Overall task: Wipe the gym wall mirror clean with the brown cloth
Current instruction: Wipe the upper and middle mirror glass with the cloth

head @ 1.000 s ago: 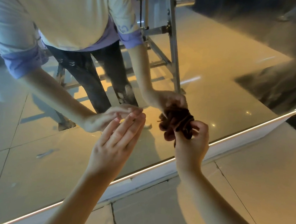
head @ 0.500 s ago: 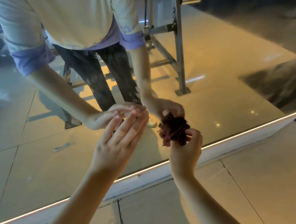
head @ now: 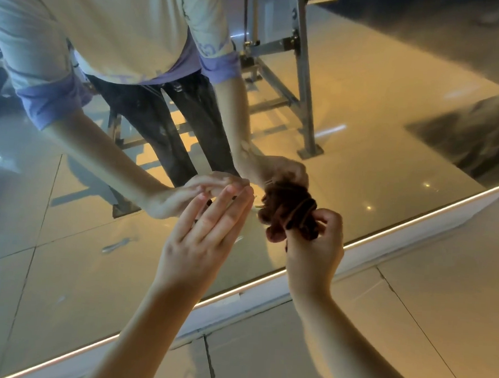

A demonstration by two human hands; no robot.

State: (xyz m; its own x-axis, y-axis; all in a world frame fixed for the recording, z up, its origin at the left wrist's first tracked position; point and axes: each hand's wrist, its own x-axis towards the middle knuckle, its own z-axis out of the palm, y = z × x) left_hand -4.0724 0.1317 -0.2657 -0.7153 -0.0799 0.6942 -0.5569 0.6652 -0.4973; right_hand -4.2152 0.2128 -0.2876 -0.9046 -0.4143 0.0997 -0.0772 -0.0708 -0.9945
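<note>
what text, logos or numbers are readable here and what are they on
No text here can be read.
On the shirt reflected in the mirror, a pale purple print near the hem: blurred and reversed, unreadable.
On the reflected sleeve, a purple mark: too blurred to read.
On the brown cloth in the right hand: no lettering shows.
On the reflected metal frame: no label shows.
</note>
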